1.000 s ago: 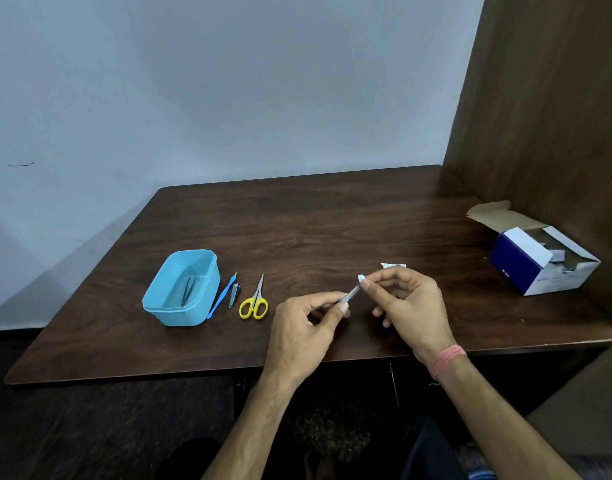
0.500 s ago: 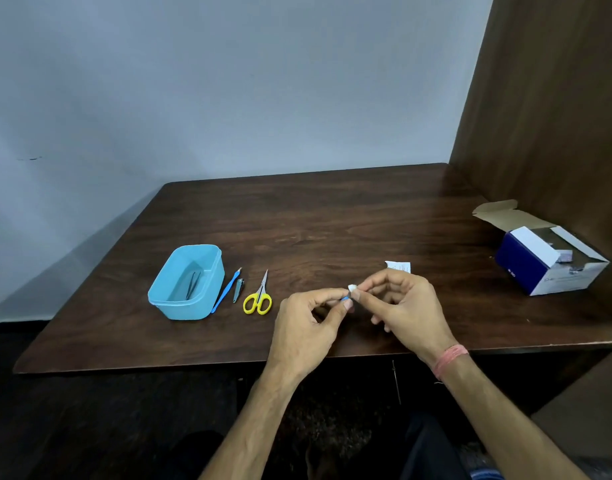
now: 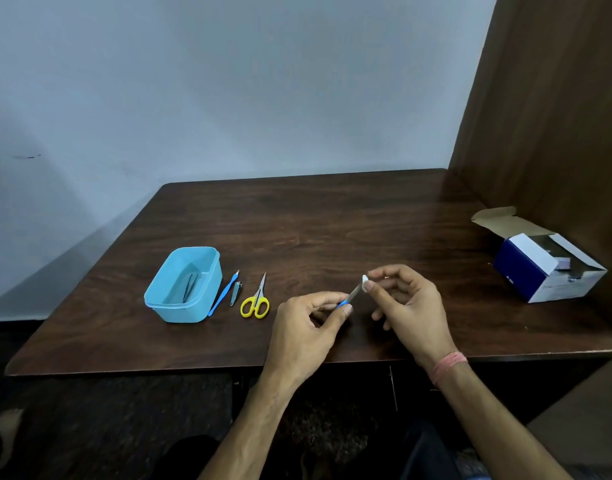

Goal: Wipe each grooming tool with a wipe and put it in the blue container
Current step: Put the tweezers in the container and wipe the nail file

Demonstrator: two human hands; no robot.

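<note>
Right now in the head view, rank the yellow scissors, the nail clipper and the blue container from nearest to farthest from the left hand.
1. Yellow scissors, just left of the left hand.
2. Nail clipper, left of the scissors.
3. Blue container, farthest left.
</note>
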